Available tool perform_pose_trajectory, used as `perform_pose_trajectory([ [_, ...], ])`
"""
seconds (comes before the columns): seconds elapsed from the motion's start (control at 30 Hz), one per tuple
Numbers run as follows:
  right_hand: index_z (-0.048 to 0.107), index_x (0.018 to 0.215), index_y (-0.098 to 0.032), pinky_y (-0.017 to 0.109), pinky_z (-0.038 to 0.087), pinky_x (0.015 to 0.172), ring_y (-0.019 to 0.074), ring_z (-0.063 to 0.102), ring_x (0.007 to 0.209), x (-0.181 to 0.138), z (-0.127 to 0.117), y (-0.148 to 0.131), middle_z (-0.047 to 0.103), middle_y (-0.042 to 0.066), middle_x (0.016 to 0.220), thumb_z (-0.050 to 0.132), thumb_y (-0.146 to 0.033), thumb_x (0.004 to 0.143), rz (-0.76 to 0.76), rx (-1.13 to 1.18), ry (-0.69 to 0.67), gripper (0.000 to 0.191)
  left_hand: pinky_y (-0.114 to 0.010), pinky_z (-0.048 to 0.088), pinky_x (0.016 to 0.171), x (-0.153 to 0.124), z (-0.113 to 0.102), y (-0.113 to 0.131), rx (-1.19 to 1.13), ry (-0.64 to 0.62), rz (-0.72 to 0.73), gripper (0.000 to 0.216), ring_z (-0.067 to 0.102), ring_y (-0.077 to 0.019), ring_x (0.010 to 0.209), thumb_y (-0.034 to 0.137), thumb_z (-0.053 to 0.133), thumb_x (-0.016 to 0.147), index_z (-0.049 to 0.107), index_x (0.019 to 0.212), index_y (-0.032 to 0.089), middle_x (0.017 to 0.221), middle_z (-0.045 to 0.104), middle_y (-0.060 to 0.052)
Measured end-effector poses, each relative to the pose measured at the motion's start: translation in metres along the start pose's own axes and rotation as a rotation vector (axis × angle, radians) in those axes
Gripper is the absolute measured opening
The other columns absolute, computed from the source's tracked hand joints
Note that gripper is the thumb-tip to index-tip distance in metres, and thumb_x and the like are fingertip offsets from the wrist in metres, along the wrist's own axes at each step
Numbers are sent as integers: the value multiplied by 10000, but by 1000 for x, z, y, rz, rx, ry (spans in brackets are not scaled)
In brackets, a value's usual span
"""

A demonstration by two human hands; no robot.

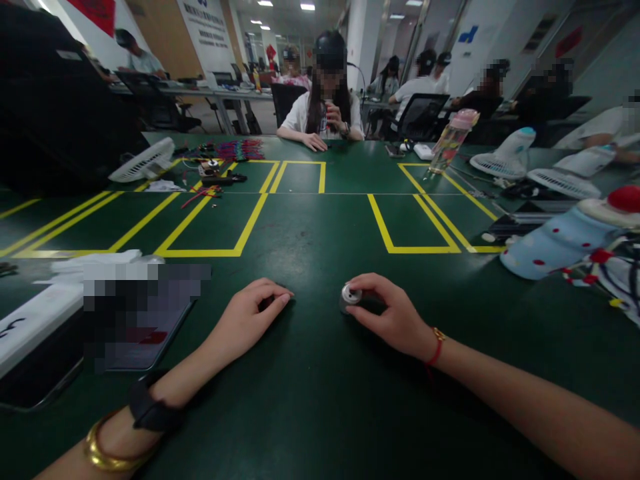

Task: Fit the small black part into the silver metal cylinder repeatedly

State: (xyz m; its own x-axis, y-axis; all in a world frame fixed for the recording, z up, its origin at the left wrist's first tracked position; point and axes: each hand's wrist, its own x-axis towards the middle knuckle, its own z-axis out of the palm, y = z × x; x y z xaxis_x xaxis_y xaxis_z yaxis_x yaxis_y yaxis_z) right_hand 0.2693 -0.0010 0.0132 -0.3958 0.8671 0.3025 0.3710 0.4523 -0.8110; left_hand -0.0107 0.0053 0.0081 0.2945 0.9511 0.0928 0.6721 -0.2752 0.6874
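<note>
R hand has thumb + index on opposite sides of small round container, silvery top, clear-looking lower part; grip = pinching it near the top. Container's on the green tabletop, approx centre, between the hands, looks upright; can't confirm 100% base contact from this angle. L hand is off to the other side, well apart from container, thumb + index tips pressed together; can't tell if anything tiny is btwn them. Step in hand, my read: steadying/handling the container w/ R, L free or nearly so. Next move prob calls for a light, even R pinch, since the obj is small, smooth-looking & could slip or tip if squeezed off-centre; L would need its tips parted to take hold of anything that size. Space around both hands OK: dark-screened device + white box sit L side near the forearm, blue dotted bottle far R, yellow tape ahead. Co-worker seated across, hands well clear.
</note>
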Motion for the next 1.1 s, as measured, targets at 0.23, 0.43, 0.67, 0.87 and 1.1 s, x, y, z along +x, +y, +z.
perform_pose_trajectory([
  [0.23, 452, 1182, -238, 351, 514, 913, 139, 589, 1014, -1, 9, 9, 575, 51, 1128, 671, -280, 746, 91, 101, 7, 490, -333, 485, 698, 6, 14, 37, -46, 33, 42, 313, 582, -202, 851, 399, 507, 898, 625, 1150, 254, 1058, 594, -59],
  [0.43, 464, 1145, -224, 317, 522, 883, 119, 603, 966, 1, 12, 13, 593, 37, 1089, 683, -291, 734, 125, 128, -18, 471, -344, 450, 848, 28, 32, 81, -99, 5, 223, 182, 563, -195, 963, 313, 555, 891, 695, 989, 249, 996, 591, -37],
  [0.67, 527, 1113, -214, 306, 508, 828, 125, 584, 918, -2, -2, 7, 596, 38, 1057, 647, -242, 732, 78, -72, -33, 400, -326, 447, 792, 32, 25, 65, -161, 100, 147, 153, 567, -191, 915, 339, 592, 869, 698, 929, 246, 947, 589, -25],
  [0.87, 523, 1081, -213, 304, 500, 789, 130, 574, 884, -4, -2, 9, 594, 37, 1017, 647, -233, 711, 63, -117, -6, 391, -383, 417, 813, 31, 47, 46, 33, -63, 136, 126, 555, -225, 917, 362, 640, 825, 732, 867, 286, 929, 600, -20],
  [1.1, 529, 1074, -211, 329, 523, 801, 153, 604, 908, -4, -16, 15, 608, 56, 1038, 678, -320, 713, 117, -88, 72, 405, -361, 454, 793, 24, 38, 44, -86, -42, 99, 311, 559, -211, 913, 379, 619, 833, 633, 1130, 286, 1051, 579, -39],
])
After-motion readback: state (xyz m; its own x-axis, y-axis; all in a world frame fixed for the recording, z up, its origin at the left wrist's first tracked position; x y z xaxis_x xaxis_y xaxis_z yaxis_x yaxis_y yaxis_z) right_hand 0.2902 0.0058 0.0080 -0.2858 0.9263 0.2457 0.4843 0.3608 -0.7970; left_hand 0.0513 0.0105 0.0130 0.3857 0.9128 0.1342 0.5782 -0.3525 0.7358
